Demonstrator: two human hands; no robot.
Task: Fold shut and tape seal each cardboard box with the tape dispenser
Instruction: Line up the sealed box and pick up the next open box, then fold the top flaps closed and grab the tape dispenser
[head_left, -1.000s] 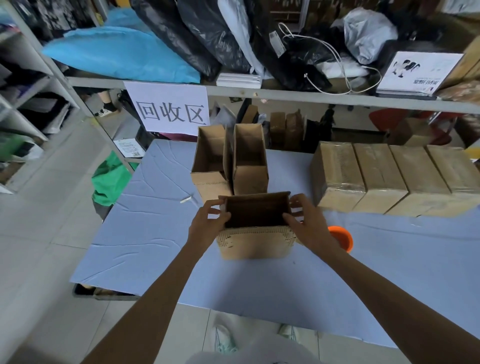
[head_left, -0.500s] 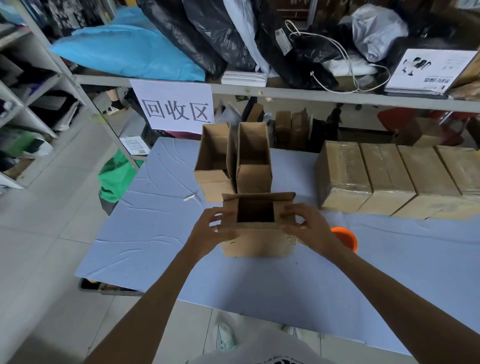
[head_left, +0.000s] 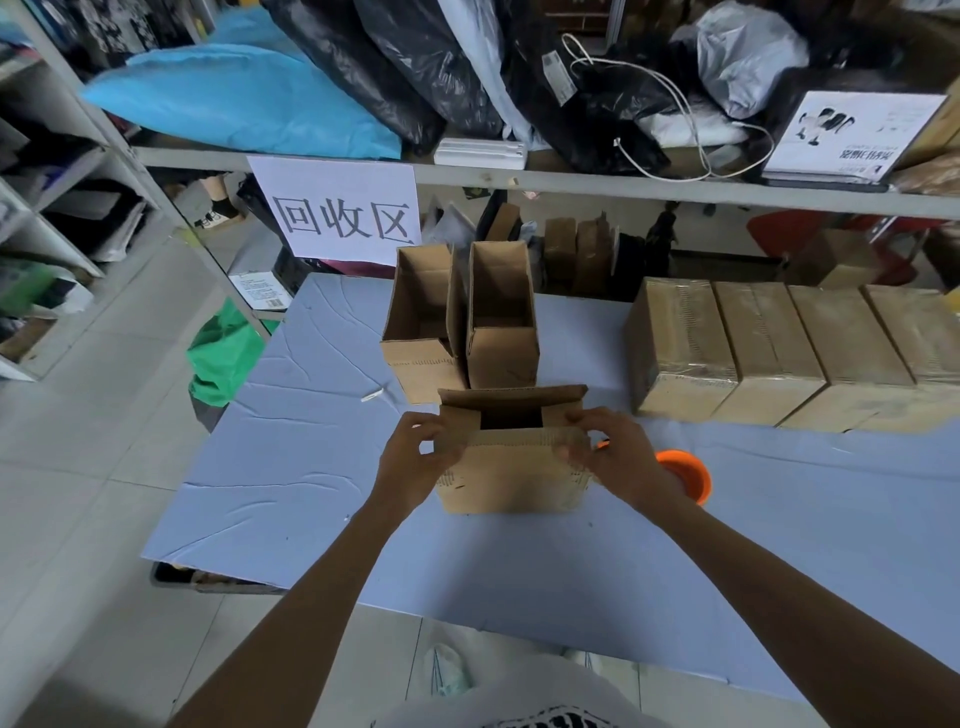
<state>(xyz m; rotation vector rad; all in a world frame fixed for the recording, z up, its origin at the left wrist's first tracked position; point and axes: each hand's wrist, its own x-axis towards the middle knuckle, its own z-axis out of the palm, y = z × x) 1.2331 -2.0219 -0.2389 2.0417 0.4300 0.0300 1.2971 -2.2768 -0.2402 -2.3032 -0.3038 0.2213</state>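
**Head view.**

- Item: cardboard box (head_left: 511, 475), small, corrugated, upright on the blue table (head_left: 311, 467), near centre, just in front of two open boxes (head_left: 457, 322). The top is partly closed and a dark gap remains in the middle. The far flap stands tilted up.
- Handling (judged): light and apparently empty. The walls are stiff, but the flaps hinge and spring back, and the edges crush if squeezed. The dry surface gives good grip. Best held at the flap edges near the top corners, with the fingers pressing down and inward and the body left standing on the table.
- Left hand (head_left: 415, 457): fingers curled over the left top edge, pinching the flap there.
- Right hand (head_left: 618, 457): fingers curled over the right top corner, gripping the flaps.
- Tape dispenser (head_left: 685, 470): probably the orange round object just right of the box, partly hidden behind the right wrist and untouched.
- Sealed boxes (head_left: 769, 353): a row at far right.
- Change: a second ago the mouth gaped fully, with the hands on the side walls. Half a second ago the side flaps were tipping inward. Now the opening is narrower and the hands have shifted onto the top.
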